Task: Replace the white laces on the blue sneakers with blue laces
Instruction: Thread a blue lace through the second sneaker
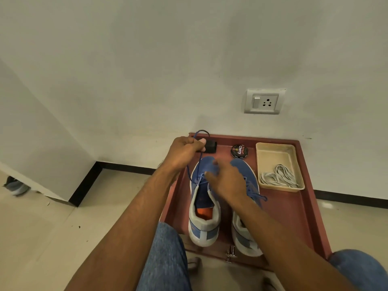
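Head view: our left hand (185, 151) pinches the blue lace (194, 164) taut above the left sneaker (204, 198), while our right hand (227, 181), fingers spread, holds nothing.

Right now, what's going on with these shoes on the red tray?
A person is relacing the left sneaker. The left hand pulls a blue lace up from its front eyelets, while the right hand hovers over the shoe's tongue area. The right sneaker already carries blue lacing. The white laces lie in the beige tray.
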